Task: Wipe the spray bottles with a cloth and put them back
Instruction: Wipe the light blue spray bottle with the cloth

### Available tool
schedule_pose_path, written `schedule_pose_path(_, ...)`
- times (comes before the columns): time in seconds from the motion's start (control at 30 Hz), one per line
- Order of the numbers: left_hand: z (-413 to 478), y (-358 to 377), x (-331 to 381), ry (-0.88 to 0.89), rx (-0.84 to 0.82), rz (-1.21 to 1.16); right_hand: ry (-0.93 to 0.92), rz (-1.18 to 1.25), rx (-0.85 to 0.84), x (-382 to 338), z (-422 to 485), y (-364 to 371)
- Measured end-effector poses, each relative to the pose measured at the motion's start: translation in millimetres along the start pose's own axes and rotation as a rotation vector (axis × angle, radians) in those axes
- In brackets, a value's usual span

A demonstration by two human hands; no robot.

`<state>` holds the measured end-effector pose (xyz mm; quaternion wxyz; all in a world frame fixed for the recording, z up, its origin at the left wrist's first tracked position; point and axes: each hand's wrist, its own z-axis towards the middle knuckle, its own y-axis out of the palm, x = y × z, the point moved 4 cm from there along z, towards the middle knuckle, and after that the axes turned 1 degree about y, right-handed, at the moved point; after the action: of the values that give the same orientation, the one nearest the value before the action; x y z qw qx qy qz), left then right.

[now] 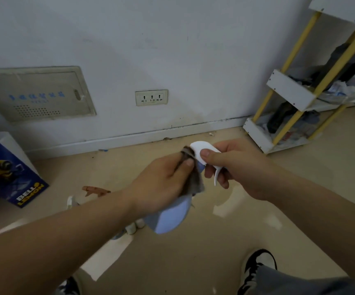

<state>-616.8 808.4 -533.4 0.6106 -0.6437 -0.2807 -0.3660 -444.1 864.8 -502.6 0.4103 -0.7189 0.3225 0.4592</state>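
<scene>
Right hand (236,165) grips the white spray head (202,150) of a spray bottle (170,218), with the thumb curled over the top of the head and the other fingers wrapped underneath, beside the thin white trigger (216,177) that hangs down between them. Left hand (161,182), just beside the right one and almost touching it, holds a grey-brown cloth (193,182): its fingers are curled round the cloth and its thumb presses the fabric against the bottle's neck, right under the head. The bottle's pale blue body slants down from both hands toward the person and shows below the left wrist. Under the left forearm, on the beige floor (193,252), stand a few small white-capped bottles (134,226), mostly hidden by the arm, so what kind they are cannot be told. Far out to the left of the left hand stands a blue box (12,175) with yellow lettering. Beyond the hands, on the white wall, are a socket (151,97) and, further left, a beige panel (36,94). Up and to the right of the right hand stands a white shelf (289,92) with yellow posts, stuffed with dark clothes. Below the right forearm a black-and-white shoe (257,267) rests on the floor.
</scene>
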Motion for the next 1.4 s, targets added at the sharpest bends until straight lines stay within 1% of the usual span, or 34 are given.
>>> schedule_pose_path(0.03,-1.9,3.9,7.9,0.085,0.046,0.047,-0.017,-0.016,0.002,0.3,0.6,2.2)
schedule_pose_path(0.07,-2.2,5.5,10.1,0.129,0.081,0.074,-0.036,-0.03,0.008,0.0,0.5,3.8)
schedule_pose_path(0.1,-1.2,5.7,6.5,0.147,0.089,0.088,-0.052,-0.04,0.015,-0.5,0.8,5.0)
schedule_pose_path(0.13,1.0,5.8,-2.0,0.142,0.061,0.097,-0.061,-0.045,0.025,-0.8,1.0,5.3)
schedule_pose_path(0.17,3.9,5.3,-11.2,0.103,0.014,0.089,-0.065,-0.049,0.038,-0.5,0.7,4.7)
schedule_pose_path(0.2,6.3,4.1,-22.3,0.022,-0.027,0.067,-0.063,-0.059,0.056,0.9,0.2,2.8)
schedule_pose_path(0.23,7.5,3.3,-34.6,-0.093,-0.054,0.042,-0.056,-0.077,0.075,2.9,-0.4,0.6)
schedule_pose_path(0.3,7.2,3.9,-57.6,-0.323,-0.095,0.07,-0.041,-0.131,0.109,7.9,-2.4,-4.0)
schedule_pose_path(0.33,6.9,4.1,-64.7,-0.371,-0.118,0.107,-0.036,-0.167,0.126,10.6,-4.2,-5.9)
schedule_pose_path(0.4,9.4,4.1,-64.9,-0.354,-0.116,0.155,-0.026,-0.236,0.179,17.5,-9.8,-9.9)
schedule_pose_path(0.5,18.3,3.0,-46.8,-0.263,-0.044,0.107,-0.007,-0.306,0.235,36.2,-18.1,-10.7)
schedule_pose_path(0.57,23.3,11.7,-40.6,-0.251,-0.08,0.073,0.025,-0.389,0.234,53.2,-18.7,-10.7)
schedule_pose_path(0.67,30.3,34.3,-40.3,-0.275,-0.186,0.073,0.111,-0.46,0.255,82.4,-1.1,-19.5)
schedule_pose_path(0.77,39.3,57.8,-37.6,-0.278,-0.264,0.124,0.185,-0.46,0.333,115.6,27.9,-36.3)
schedule_pose_path(0.87,52.7,83.3,-40.8,-0.32,-0.3,0.178,0.278,-0.376,0.472,165.5,46.0,-49.6)
schedule_pose_path(1.03,78.6,134.5,-52.0,-0.433,-0.301,0.105,0.443,-0.198,0.627,258.2,67.0,-51.7)
schedule_pose_path(1.13,95.2,154.5,-58.1,-0.464,-0.34,0.042,0.494,-0.22,0.642,287.3,83.6,-69.1)
schedule_pose_path(1.27,113.2,163.8,-66.1,-0.506,-0.363,-0.059,0.479,-0.226,0.644,303.5,95.0,-94.2)
schedule_pose_path(1.4,121.9,171.4,-75.8,-0.542,-0.373,0.029,0.423,-0.264,0.59,314.3,101.6,-107.2)
